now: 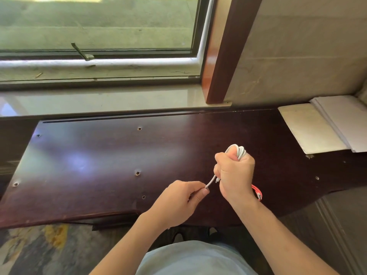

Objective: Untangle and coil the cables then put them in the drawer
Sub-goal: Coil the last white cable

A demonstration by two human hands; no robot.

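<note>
1. You are in the coiling step. Your right hand (235, 171) is a tight fist around a bunch of white cable (238, 150), held just above the dark desk (99, 159). The loops poke out of the top of your fist.
2. Your left hand (181, 201) pinches the loose end of that white cable between thumb and fingertips, close beside your right fist.
3. A red cable (257, 192) peeks out behind your right wrist. It seems to lie on the desk, but you cannot be sure it is not caught in your hand.
4. Next, you likely need to wrap or tuck the loose end around the bunch so it stays neat. Keep the fist tight so the loops do not spring open.
5. The drawer is nowhere to be seen. It may sit under the desk edge, so you will have to find it.
6. Your fist hides most of the white bunch, so how tidy it is cannot be told.
7. Some white paper (311, 128) lies at the far right, partly cut off.
</note>
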